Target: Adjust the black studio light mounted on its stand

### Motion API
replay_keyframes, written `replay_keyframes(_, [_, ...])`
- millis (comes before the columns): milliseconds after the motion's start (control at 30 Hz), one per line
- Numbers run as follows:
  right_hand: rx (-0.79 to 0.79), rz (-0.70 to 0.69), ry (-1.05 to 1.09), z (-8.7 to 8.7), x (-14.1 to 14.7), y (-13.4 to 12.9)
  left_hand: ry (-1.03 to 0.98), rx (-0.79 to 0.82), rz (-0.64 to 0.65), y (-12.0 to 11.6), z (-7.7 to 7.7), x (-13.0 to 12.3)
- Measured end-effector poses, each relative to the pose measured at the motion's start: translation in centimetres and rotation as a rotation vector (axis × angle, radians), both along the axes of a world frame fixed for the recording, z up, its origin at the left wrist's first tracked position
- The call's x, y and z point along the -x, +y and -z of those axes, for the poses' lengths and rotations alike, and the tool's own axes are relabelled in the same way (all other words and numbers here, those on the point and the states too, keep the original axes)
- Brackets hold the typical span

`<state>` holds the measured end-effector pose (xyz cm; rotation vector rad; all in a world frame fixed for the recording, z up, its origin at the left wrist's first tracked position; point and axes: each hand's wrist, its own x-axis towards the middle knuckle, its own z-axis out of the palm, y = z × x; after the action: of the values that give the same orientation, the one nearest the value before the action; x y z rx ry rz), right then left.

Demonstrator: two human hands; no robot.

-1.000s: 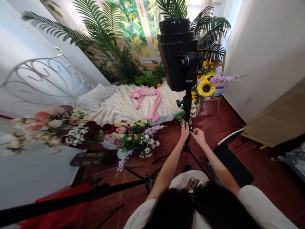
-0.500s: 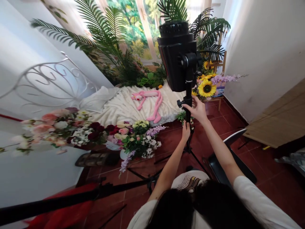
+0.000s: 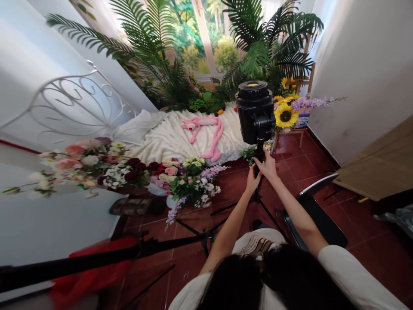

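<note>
A black studio light (image 3: 253,116) sits on top of an upright black light stand (image 3: 260,147) in front of me. My right hand (image 3: 267,166) is closed around the stand's pole, below the lamp head, with its thumb laid across toward the left. Just under it, my left hand (image 3: 252,181) grips the same pole lower down. The two hands are almost touching. Parts of the fingers on the far side of the pole are hidden. The stand's legs spread over the red tiled floor below.
A second black stand (image 3: 167,245) slants across the lower left. Flower bunches (image 3: 193,185) line the front of a bed with a cream blanket (image 3: 155,142) and a pink plush toy (image 3: 209,122). A black chair (image 3: 322,219) stands at right, sunflowers (image 3: 286,116) behind the light.
The studio light has come down along with the upper part of the stand. My right hand has moved down with it, close above my left hand. The view has shifted slightly.
</note>
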<state>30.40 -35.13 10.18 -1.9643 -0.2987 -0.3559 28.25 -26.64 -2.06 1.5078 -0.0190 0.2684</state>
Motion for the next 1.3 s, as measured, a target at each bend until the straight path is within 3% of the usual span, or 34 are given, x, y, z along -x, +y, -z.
replay_keyframes(267, [-0.058,-0.023,0.065,0.0,0.0,-0.2,-0.013,-0.083,-0.051,-0.2,-0.7,-0.2])
replay_keyframes(433, [-0.169,-0.137,0.102,0.3,0.0,-2.0,0.032,-0.096,-0.068,0.2,-1.5,-0.1])
replay_keyframes(567, [-0.043,-0.037,0.206,2.7,1.7,-4.9,0.065,-0.105,-0.064,0.5,-1.6,-0.2])
replay_keyframes(667, [0.052,-0.009,0.368,5.1,3.2,-5.7,0.078,-0.093,-0.079,0.6,-1.6,-0.2])
replay_keyframes(733, [-0.046,-0.058,0.526,6.5,3.8,-5.1,0.078,-0.092,-0.076,0.6,-1.6,-0.2])
replay_keyframes(833, [-0.397,-0.093,0.752,7.5,4.1,-3.4,0.072,-0.102,-0.057,0.6,-2.0,-0.2])
replay_keyframes(933, [-0.813,-0.168,0.892,7.6,4.0,-2.3,0.060,-0.123,-0.058,1.2,-2.5,0.0])
replay_keyframes(1033, [-1.079,-0.231,0.913,7.3,4.3,-2.0,0.017,-0.123,-0.064,2.8,-3.0,0.8])
replay_keyframes(1167, [-1.219,-0.170,0.955,7.9,5.3,-0.5,0.027,-0.107,-0.179,6.7,-3.1,2.9])
replay_keyframes(1300, [-1.175,-0.229,1.226,8.8,6.4,3.8,0.066,-0.095,-0.410,12.1,-2.2,6.5])
